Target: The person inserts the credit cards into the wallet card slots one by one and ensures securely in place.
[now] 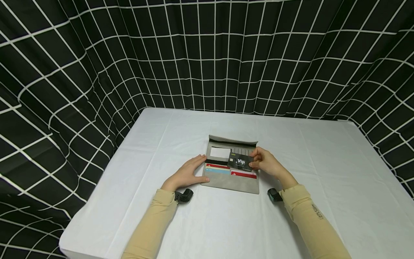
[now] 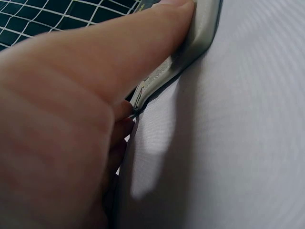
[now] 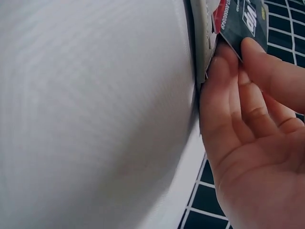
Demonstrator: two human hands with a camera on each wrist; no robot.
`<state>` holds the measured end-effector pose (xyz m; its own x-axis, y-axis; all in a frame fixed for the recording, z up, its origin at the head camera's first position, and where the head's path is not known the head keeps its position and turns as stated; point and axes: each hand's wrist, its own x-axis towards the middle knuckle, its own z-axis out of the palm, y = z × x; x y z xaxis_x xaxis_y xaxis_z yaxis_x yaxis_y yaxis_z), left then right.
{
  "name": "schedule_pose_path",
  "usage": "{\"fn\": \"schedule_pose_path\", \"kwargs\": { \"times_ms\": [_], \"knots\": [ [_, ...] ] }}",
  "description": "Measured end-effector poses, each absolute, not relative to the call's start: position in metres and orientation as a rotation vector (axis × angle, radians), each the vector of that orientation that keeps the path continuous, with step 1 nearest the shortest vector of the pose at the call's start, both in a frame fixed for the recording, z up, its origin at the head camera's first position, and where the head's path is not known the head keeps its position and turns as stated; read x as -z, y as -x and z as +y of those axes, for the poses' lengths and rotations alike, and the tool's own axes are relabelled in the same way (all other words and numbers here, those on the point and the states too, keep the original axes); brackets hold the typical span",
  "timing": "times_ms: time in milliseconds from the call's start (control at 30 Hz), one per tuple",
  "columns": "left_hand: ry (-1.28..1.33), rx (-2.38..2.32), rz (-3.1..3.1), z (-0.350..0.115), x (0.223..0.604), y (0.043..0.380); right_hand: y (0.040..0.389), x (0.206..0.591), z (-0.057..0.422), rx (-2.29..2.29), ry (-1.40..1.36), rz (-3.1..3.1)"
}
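Note:
A grey wallet [image 1: 226, 183] lies unfolded on the white table, with several cards in its slots. My right hand [image 1: 266, 164] pinches a black VIP card [image 1: 239, 162] by its right edge, above the wallet's middle; the right wrist view shows the thumb on the face of the VIP card [image 3: 238, 24]. My left hand [image 1: 187, 172] rests at the wallet's left edge, its fingers extended and the thumb on the lower left part. In the left wrist view, the thumb of the left hand [image 2: 86, 76] presses on the wallet's edge [image 2: 205, 28].
Red and blue cards [image 1: 218, 170] stick out of the lower left slots, a red and white card [image 1: 243, 174] out of the lower right. A white card [image 1: 220, 152] shows in the upper left panel. Black grid-patterned curtains [image 1: 226, 54] surround the white table [image 1: 129, 169].

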<state>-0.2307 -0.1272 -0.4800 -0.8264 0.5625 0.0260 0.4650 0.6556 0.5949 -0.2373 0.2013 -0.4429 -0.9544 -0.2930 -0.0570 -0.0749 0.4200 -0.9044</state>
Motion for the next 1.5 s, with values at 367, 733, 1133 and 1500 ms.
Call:
{"fn": "schedule_pose_path", "kwargs": {
  "times_ms": [367, 733, 1133, 1500],
  "knots": [
    [-0.862, -0.922, 2.704, -0.127, 0.478, 0.231, 0.235, 0.441, 0.209, 1.414, 0.364, 2.639],
    [-0.859, -0.907, 2.709, -0.127, 0.480, 0.231, 0.234, 0.442, 0.214, 1.411, 0.356, 2.602],
    [-0.868, -0.900, 2.713, -0.127, 0.480, 0.231, 0.234, 0.441, 0.215, 1.365, 0.420, 2.588],
    [-0.881, -0.910, 2.716, -0.127, 0.479, 0.231, 0.235, 0.437, 0.212, 1.245, 0.437, 2.620]
  ]
}}
